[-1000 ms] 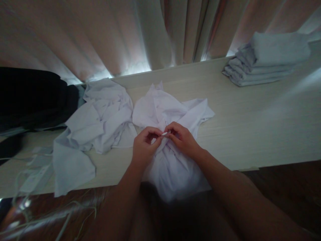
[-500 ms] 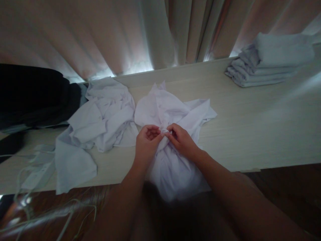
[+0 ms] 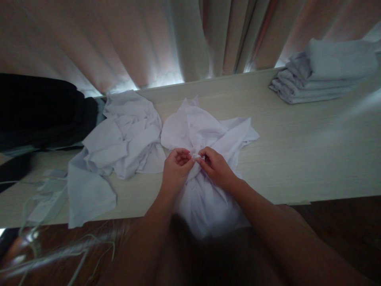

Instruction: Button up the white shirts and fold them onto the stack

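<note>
A white shirt (image 3: 205, 127) lies spread and bunched on the pale table in front of me, its lower part hanging over the near edge. My left hand (image 3: 177, 165) pinches a gathered bit of it between thumb and fingertips. From the other side, my right hand (image 3: 214, 163) grips the same small fold with thumb and index finger. The fingertips of both hands nearly meet at the shirt's middle, and what lies right between them is too small to make out. Creases run outward from that spot.
Left of the shirt is a crumpled heap of white clothes (image 3: 127, 135). Dark folded clothes (image 3: 38, 111) lie farther left, above a white power strip (image 3: 47, 204) with cables. A folded white stack (image 3: 333, 71) stands at back right. Curtains (image 3: 119, 39) hang behind the table (image 3: 297, 151).
Both hands keep their pinch on the shirt with hardly any visible movement. The whole scene has shifted slightly to the right in view.
</note>
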Demonstrator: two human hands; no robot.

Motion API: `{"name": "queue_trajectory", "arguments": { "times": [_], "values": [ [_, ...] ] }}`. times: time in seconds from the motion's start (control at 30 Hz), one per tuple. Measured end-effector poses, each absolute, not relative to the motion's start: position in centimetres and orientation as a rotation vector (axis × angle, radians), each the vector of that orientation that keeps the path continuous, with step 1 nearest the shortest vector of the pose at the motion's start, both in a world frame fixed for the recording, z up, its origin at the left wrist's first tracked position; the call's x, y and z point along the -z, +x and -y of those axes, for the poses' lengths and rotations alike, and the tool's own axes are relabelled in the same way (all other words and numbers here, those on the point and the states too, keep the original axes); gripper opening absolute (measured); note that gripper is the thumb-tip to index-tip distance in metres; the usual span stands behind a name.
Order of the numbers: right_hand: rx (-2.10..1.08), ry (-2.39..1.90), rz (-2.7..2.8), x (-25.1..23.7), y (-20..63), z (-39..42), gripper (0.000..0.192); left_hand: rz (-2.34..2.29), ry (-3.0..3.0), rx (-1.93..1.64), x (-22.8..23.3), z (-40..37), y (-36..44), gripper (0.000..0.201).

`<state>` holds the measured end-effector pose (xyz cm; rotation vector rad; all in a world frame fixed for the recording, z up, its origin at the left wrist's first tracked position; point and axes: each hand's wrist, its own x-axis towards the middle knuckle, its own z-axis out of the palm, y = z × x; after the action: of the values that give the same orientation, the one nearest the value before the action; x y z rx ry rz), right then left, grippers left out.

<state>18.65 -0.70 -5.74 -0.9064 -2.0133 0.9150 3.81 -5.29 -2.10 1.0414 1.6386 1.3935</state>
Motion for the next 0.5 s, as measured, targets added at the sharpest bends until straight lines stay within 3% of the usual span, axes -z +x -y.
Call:
{"name": "queue_trajectory", "arguments": {
  "times": [0.23,0.5],
  "values": [
    [-0.884,-0.925,2.047,5.96,18.58,0.67,0.011,-1.656,0.998,-1.343,2.30,5.33,3.61,0.023],
    [-0.872,-0.920,2.048,5.96,18.73,0.51,0.010,-1.623,0.961,-1.312,2.84,5.47,3.21,0.031]
  ]
}}
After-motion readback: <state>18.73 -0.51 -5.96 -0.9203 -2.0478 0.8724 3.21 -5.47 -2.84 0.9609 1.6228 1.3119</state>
